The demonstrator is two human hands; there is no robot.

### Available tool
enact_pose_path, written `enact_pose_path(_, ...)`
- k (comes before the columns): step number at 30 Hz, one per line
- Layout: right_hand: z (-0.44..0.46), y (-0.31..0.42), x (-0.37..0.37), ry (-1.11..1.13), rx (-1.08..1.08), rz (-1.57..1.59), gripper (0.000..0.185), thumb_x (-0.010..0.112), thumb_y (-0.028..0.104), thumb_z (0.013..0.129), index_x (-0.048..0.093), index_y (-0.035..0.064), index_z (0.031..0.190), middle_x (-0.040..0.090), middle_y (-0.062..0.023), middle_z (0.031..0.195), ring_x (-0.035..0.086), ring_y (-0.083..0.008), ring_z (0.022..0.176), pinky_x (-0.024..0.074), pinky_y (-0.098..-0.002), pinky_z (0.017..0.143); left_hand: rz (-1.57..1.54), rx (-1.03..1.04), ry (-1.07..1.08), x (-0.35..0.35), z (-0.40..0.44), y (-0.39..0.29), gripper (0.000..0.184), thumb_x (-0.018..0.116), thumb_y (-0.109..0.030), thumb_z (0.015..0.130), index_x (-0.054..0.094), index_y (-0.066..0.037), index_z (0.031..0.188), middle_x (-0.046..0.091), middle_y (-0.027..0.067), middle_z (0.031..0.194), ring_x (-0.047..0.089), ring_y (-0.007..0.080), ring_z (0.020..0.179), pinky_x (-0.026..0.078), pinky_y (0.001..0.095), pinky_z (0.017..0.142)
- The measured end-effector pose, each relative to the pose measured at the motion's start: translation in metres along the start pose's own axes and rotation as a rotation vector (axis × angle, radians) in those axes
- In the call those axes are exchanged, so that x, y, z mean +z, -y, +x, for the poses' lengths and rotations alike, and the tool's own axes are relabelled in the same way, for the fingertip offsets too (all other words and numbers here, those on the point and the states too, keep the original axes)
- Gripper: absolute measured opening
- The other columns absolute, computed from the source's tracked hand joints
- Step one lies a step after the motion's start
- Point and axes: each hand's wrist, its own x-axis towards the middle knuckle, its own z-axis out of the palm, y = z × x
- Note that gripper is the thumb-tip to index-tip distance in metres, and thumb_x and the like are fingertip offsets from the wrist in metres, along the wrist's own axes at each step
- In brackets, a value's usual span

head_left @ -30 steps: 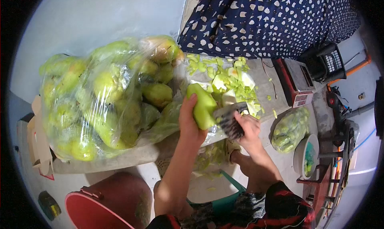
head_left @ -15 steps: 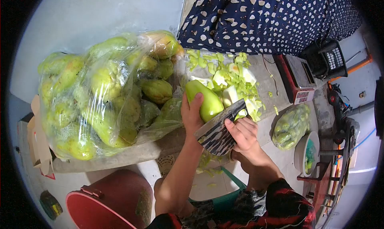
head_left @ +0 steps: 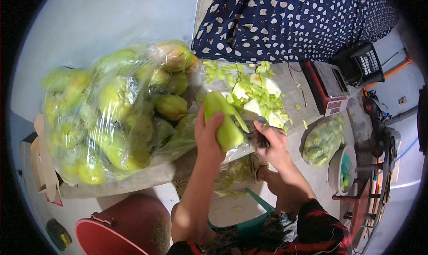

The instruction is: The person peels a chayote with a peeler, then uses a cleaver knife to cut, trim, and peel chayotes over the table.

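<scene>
My left hand (head_left: 209,132) is wrapped round a green papaya (head_left: 229,137), holding it tilted above the worktop's front part. A thin strip of peel (head_left: 240,121) curls off the papaya's right side, and paler flesh shows there. Closed on a broad-bladed knife (head_left: 257,135), my right hand (head_left: 274,143) is right beside the fruit. The knife is dark and smeared by motion, seen nearly edge-on. Behind the hands, green peelings (head_left: 263,99) and white-fleshed peeled pieces (head_left: 252,107) lie heaped on the worktop.
A large clear plastic bag (head_left: 120,108) full of green papayas fills the worktop's left. To the right are a red scale (head_left: 327,85), a black basket (head_left: 368,65), a filled bag (head_left: 325,141) and a white bucket (head_left: 334,172). A red bin (head_left: 129,221) stands at front left.
The knife has turned from showing its broad patterned face to nearly edge-on, at the papaya's right side. A peel strip now curls off, and the papaya has shifted slightly left and towards me.
</scene>
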Motion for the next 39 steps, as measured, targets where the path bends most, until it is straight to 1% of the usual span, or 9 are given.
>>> enact_pose_path(7, 0.004, 0.011, -0.006, -0.041, -0.061, 0.008, 0.039, 0.075, 0.002, 0.069, 0.065, -0.0038, 0.106, 0.065, -0.0130, 0.072, 0.064, -0.0253, 0.058, 0.0504, -0.0314, 0.056, 0.034, -0.092, 0.089, -0.009, 0.001, 0.004, 0.057, 0.063, -0.009, 0.081, 0.045, 0.001, 0.134, 0.059, 0.0104, 0.114, 0.060, 0.0179, 0.099, 0.050, 0.0307, 0.086)
enact_pose_path(12, -0.003, -0.014, 0.004, -0.012, 0.118, 0.000, 0.051, 0.065, -0.007, 0.058, 0.064, -0.0029, 0.109, 0.068, -0.0157, 0.083, 0.068, -0.0309, 0.070, 0.0542, -0.0343, 0.066, 0.015, -0.127, 0.090, 0.000, -0.007, -0.004, 0.061, 0.064, -0.009, 0.079, 0.045, 0.002, 0.135, 0.059, 0.0105, 0.115, 0.060, 0.0192, 0.100, 0.049, 0.0310, 0.087)
enact_pose_path(18, 0.005, 0.017, -0.017, 0.013, -0.087, 0.028, 0.050, 0.074, 0.003, 0.063, 0.064, -0.0051, 0.111, 0.067, -0.0156, 0.076, 0.067, -0.0276, 0.062, 0.0526, -0.0327, 0.060, 0.044, -0.113, 0.114, -0.004, 0.000, 0.005, 0.065, 0.061, -0.018, 0.076, 0.042, 0.001, 0.136, 0.060, 0.0173, 0.115, 0.063, 0.0276, 0.099, 0.053, 0.0380, 0.086)
enact_pose_path(22, 0.004, 0.004, -0.009, -0.022, -0.076, -0.034, 0.050, 0.071, -0.001, 0.063, 0.063, -0.0047, 0.112, 0.067, -0.0153, 0.079, 0.066, -0.0289, 0.063, 0.0520, -0.0345, 0.059, -0.047, -0.112, 0.163, 0.000, -0.008, -0.003, 0.062, 0.063, -0.011, 0.079, 0.043, 0.002, 0.136, 0.059, 0.0116, 0.114, 0.060, 0.0206, 0.100, 0.050, 0.0323, 0.087)
enact_pose_path(25, -0.003, -0.019, 0.001, -0.009, 0.200, -0.030, 0.034, 0.064, -0.003, 0.069, 0.065, -0.0031, 0.104, 0.069, -0.0147, 0.082, 0.068, -0.0250, 0.065, 0.0534, -0.0313, 0.061, 0.033, -0.176, 0.253, -0.008, -0.006, 0.000, 0.061, 0.063, -0.010, 0.079, 0.043, 0.002, 0.136, 0.059, 0.0119, 0.115, 0.060, 0.0206, 0.101, 0.050, 0.0325, 0.087)
enact_pose_path(29, 0.006, 0.007, -0.014, -0.041, -0.069, 0.041, 0.038, 0.069, -0.002, 0.069, 0.065, -0.0032, 0.106, 0.068, -0.0140, 0.078, 0.066, -0.0247, 0.059, 0.0521, -0.0320, 0.058, 0.045, -0.123, 0.015, 0.003, -0.007, 0.007, 0.066, 0.060, -0.024, 0.074, 0.045, 0.000, 0.134, 0.060, 0.0161, 0.110, 0.063, 0.0253, 0.096, 0.052, 0.0404, 0.089)
enact_pose_path(33, 0.006, 0.022, -0.024, 0.071, -0.060, 0.066, 0.042, 0.070, -0.004, 0.066, 0.065, -0.0029, 0.107, 0.065, -0.0113, 0.074, 0.065, -0.0260, 0.060, 0.0508, -0.0325, 0.058, 0.040, -0.147, 0.142, -0.001, -0.001, 0.001, 0.064, 0.061, -0.026, 0.073, 0.047, 0.001, 0.130, 0.061, 0.0161, 0.108, 0.063, 0.0257, 0.095, 0.051, 0.0404, 0.090)
enact_pose_path(36, 0.001, -0.004, -0.003, 0.019, 0.044, -0.032, 0.054, 0.065, -0.003, 0.059, 0.063, -0.0011, 0.112, 0.066, -0.0146, 0.080, 0.064, -0.0320, 0.066, 0.0523, -0.0371, 0.063, 0.030, -0.128, 0.140, 0.000, -0.004, -0.001, 0.063, 0.062, -0.028, 0.074, 0.047, 0.001, 0.128, 0.061, 0.0152, 0.106, 0.064, 0.0241, 0.090, 0.056, 0.0370, 0.077)
enact_pose_path(39, 0.002, -0.016, 0.007, -0.052, 0.041, -0.064, 0.051, 0.065, -0.002, 0.059, 0.064, 0.0007, 0.110, 0.067, -0.0152, 0.082, 0.066, -0.0340, 0.071, 0.0531, -0.0382, 0.066, -0.041, -0.164, 0.186, -0.005, -0.003, -0.006, 0.065, 0.062, -0.014, 0.077, 0.042, 0.003, 0.136, 0.059, 0.0139, 0.114, 0.062, 0.0218, 0.099, 0.053, 0.0332, 0.084)
